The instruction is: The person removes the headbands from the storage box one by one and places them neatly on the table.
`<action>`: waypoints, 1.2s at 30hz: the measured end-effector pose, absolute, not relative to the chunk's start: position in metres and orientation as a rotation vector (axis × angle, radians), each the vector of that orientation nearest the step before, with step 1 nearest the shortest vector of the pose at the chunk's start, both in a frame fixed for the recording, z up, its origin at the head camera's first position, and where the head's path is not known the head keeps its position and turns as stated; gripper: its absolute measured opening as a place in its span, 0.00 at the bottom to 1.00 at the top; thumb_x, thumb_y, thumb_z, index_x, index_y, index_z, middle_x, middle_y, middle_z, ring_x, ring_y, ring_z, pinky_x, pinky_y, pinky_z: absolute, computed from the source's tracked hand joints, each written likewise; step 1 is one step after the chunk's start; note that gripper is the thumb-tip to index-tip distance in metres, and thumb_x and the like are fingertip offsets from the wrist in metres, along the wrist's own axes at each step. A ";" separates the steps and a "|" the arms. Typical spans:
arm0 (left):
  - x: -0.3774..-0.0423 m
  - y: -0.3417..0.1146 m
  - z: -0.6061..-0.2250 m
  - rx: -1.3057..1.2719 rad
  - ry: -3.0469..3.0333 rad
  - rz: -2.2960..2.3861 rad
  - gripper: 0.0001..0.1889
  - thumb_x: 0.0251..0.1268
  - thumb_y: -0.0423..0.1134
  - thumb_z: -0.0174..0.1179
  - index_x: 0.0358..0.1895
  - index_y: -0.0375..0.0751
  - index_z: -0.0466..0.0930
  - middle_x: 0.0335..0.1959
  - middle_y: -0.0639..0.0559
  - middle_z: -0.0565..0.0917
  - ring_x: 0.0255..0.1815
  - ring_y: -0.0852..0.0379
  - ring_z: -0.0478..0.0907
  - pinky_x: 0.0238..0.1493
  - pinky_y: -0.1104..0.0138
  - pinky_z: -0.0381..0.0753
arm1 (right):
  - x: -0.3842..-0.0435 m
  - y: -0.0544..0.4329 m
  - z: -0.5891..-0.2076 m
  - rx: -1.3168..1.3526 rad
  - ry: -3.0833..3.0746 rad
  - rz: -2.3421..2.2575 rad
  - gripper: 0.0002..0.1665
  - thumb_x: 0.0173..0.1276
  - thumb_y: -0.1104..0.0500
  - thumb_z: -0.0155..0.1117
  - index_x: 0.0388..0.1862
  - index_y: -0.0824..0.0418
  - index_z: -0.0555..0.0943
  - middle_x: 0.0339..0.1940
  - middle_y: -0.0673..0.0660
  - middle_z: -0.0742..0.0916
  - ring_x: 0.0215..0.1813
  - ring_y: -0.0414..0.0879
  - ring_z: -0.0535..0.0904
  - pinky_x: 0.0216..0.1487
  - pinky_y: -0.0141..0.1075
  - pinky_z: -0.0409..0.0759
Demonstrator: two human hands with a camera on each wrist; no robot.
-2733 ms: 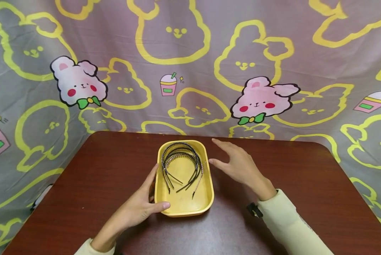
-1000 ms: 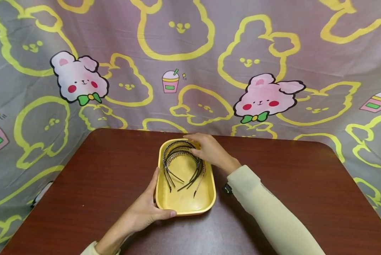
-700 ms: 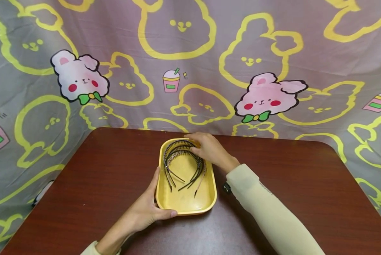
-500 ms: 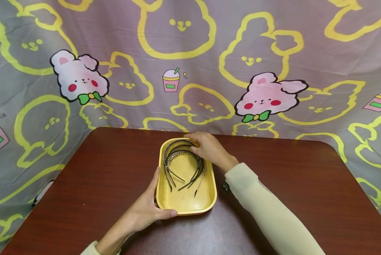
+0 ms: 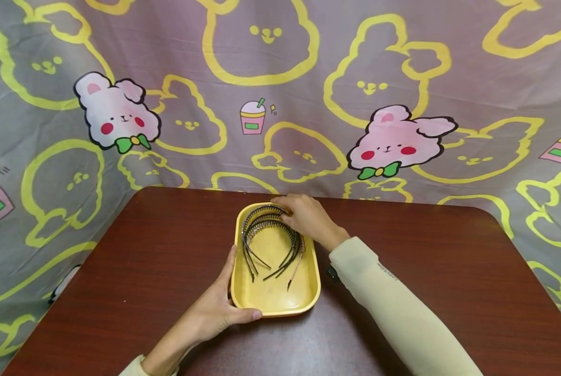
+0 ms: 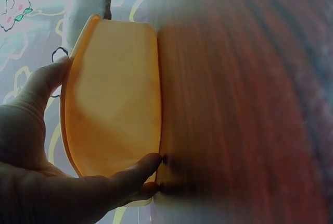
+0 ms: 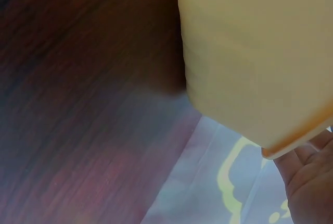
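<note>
A yellow plastic tray (image 5: 280, 301) stands on the table in the head view, with several dark toothed headbands (image 5: 295, 246) nested inside at its far half. My left hand (image 5: 212, 308) grips the tray's near left corner. In the left wrist view, the thumb of this left hand (image 6: 47, 166) is at the rim and two fingertips press low on the tray's outer wall (image 6: 117, 83). My right hand (image 5: 310, 219) reaches over the far right corner and pinches the headbands near their tops. In the right wrist view, the tray wall (image 7: 250, 52) hides the fingertips of the right hand (image 7: 312, 182).
The tray stands on a dark red-brown wooden table (image 5: 167, 250) with rounded far corners. Behind it hangs a grey curtain (image 5: 299, 104) printed with rabbits and drink cups. A small black object (image 5: 333, 272) is by the right cuff.
My right hand has moved left from beside the tray to over its far right corner, onto the headbands. The left hand keeps its hold on the tray.
</note>
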State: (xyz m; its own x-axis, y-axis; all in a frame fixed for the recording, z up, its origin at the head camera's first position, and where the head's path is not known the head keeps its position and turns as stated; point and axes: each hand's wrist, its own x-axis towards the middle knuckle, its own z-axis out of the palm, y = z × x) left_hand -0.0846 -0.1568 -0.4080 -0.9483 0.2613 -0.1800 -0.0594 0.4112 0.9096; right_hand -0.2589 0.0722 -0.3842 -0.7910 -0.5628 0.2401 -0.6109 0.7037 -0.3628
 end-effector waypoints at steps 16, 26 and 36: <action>-0.086 -0.157 -0.407 0.179 2.380 1.539 0.78 0.45 0.42 0.85 0.86 0.55 0.23 0.88 0.43 0.42 0.82 0.45 0.57 0.80 0.50 0.53 | -0.261 0.068 -0.388 0.916 -2.784 0.749 0.26 0.69 0.65 0.73 0.66 0.54 0.85 0.37 0.54 0.87 0.36 0.46 0.78 0.40 0.41 0.77; -0.085 -0.158 -0.407 0.163 2.372 1.553 0.78 0.45 0.42 0.85 0.86 0.53 0.24 0.88 0.43 0.41 0.83 0.43 0.54 0.81 0.47 0.50 | -0.260 0.066 -0.397 0.916 -2.732 0.743 0.26 0.69 0.68 0.72 0.64 0.51 0.86 0.49 0.56 0.89 0.38 0.49 0.82 0.39 0.44 0.81; -0.084 -0.157 -0.407 0.165 2.355 1.577 0.77 0.46 0.41 0.84 0.87 0.55 0.25 0.88 0.45 0.43 0.81 0.44 0.60 0.80 0.48 0.55 | -0.260 0.065 -0.401 0.912 -2.710 0.812 0.25 0.71 0.70 0.67 0.63 0.53 0.87 0.49 0.56 0.89 0.38 0.47 0.82 0.38 0.41 0.80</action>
State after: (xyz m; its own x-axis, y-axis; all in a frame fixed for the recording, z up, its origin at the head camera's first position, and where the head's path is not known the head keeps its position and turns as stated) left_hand -0.0838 -0.1569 -0.4069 -0.9479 0.2599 -0.1844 -0.0715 0.3904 0.9179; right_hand -0.2603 0.0650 -0.4011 -0.7987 -0.5094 0.3202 -0.6016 0.6647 -0.4431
